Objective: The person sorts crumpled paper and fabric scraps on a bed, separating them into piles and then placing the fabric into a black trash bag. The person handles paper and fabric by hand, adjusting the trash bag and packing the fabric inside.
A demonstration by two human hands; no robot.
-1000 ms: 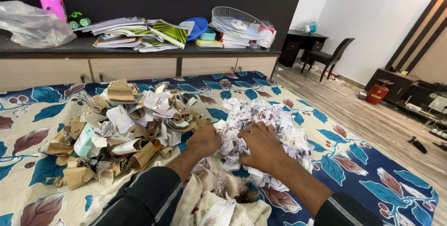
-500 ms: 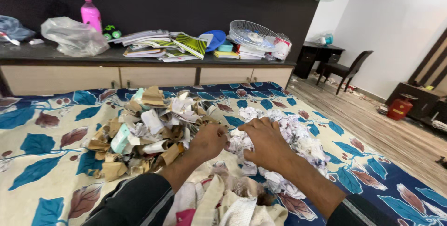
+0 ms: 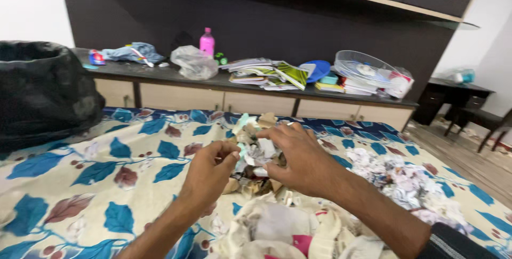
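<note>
Both my hands are raised over the bed and hold one bunch of crumpled white paper scraps (image 3: 257, 157) between them. My left hand (image 3: 209, 170) pinches its left side with thumb and fingers. My right hand (image 3: 300, 158) cups its right side from above. Behind the hands lies a pile of brown and white paper scraps (image 3: 255, 125), mostly hidden. A second pile of crumpled white paper (image 3: 404, 181) lies to the right on the floral bedsheet (image 3: 122, 168).
A large black bag (image 3: 42, 91) bulges at the left edge. A heap of cloth rags (image 3: 288, 232) lies near me. The low cabinet (image 3: 240, 99) behind carries books, a pink bottle (image 3: 207, 42), a plastic bag and a wire fan guard (image 3: 365, 69).
My hands lifted a bunch of white paper off the right pile and swung it left. The view turned left, bringing the black bag into sight.
</note>
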